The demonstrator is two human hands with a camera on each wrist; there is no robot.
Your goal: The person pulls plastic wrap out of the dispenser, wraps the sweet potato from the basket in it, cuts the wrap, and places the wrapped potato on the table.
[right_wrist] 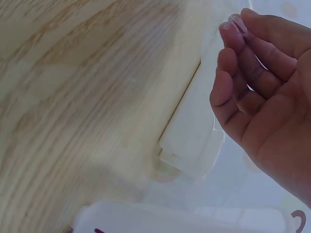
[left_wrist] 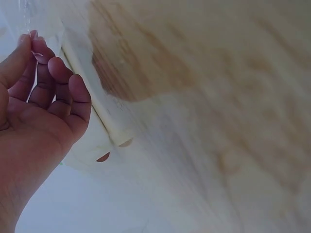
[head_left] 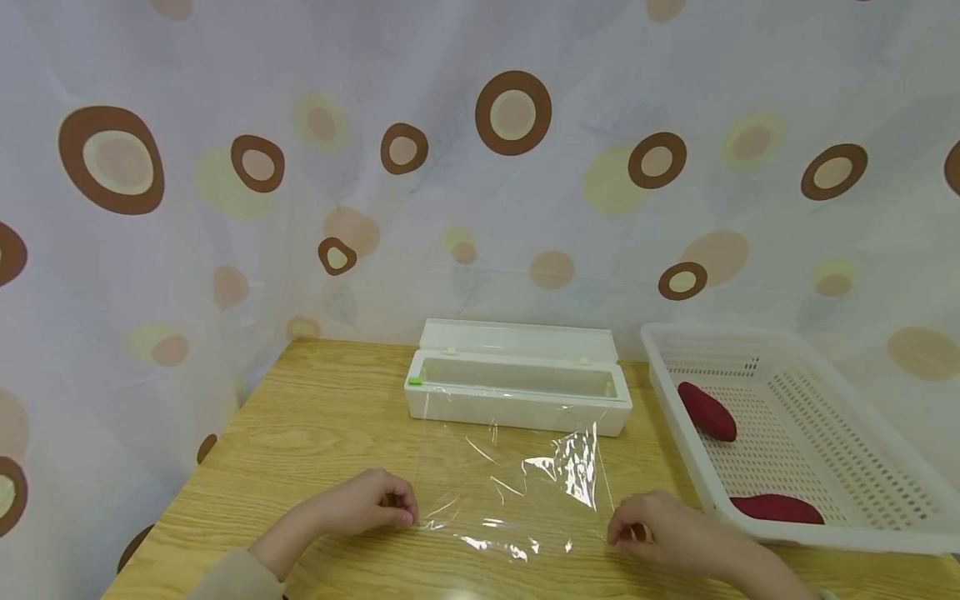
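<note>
A clear sheet of plastic wrap (head_left: 510, 492) stretches from a white wrap dispenser box (head_left: 517, 410) toward the person. My left hand (head_left: 372, 502) pinches its near left corner between thumb and forefinger. At the near right corner, my right hand (head_left: 660, 533) pinches the film the same way. Both wrist views show the film at the fingertips, the left hand (left_wrist: 46, 97) and right hand (right_wrist: 267, 73) with their other fingers loosely curled. The dispenser's lid (head_left: 517, 340) stands raised at the back, and a green slider (head_left: 416, 381) sits at its left end.
To the right stands a white perforated basket (head_left: 870, 467) holding two dark red sweet potatoes, one farther back (head_left: 707, 412) and one near the front wall (head_left: 778, 508). Beneath everything is a wood-grain table (head_left: 330, 417). A patterned curtain (head_left: 450, 208) hangs behind and at the left.
</note>
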